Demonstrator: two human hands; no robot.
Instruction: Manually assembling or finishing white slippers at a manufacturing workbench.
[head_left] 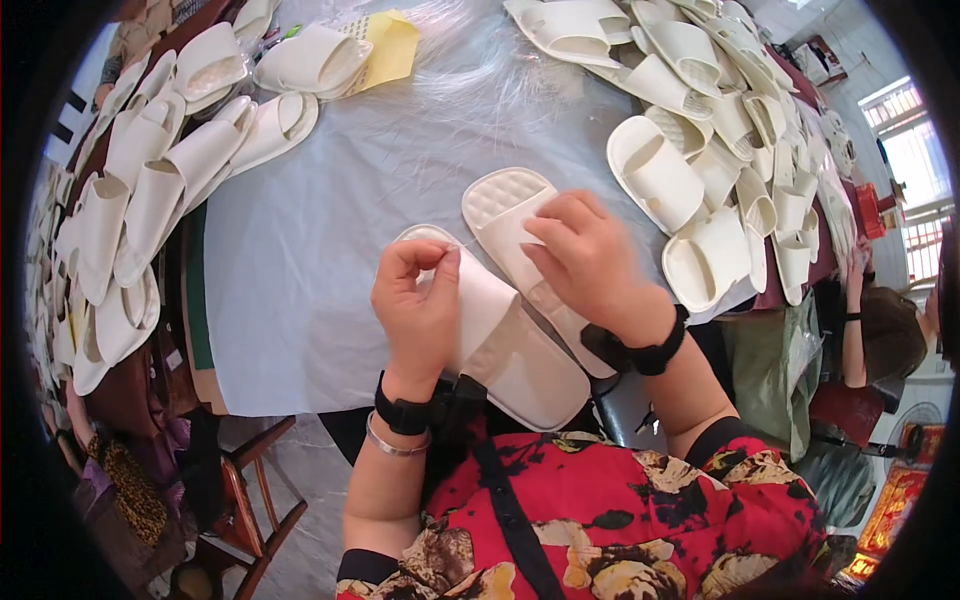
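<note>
A pair of cream open-toe slippers [520, 300] is being held side by side at the near edge of the table [330, 220], on its grey plastic sheet. The left hand [418, 310] is being kept closed, thumb and fingers pinching the band of the nearer slipper [500, 340], apparently to steady it. The right hand [590, 262] is being curled loosely over the farther slipper [505, 215], pressing it flat, while heaps of finished slippers [720, 130] are being kept to both sides.

I see a table [330, 240] covered in pale grey sheeting. Two cream slippers [520, 300] lie side by side at its near edge, slipper heaps [150, 170] crowd both sides, and a yellow paper [392, 45] sits far back.
</note>
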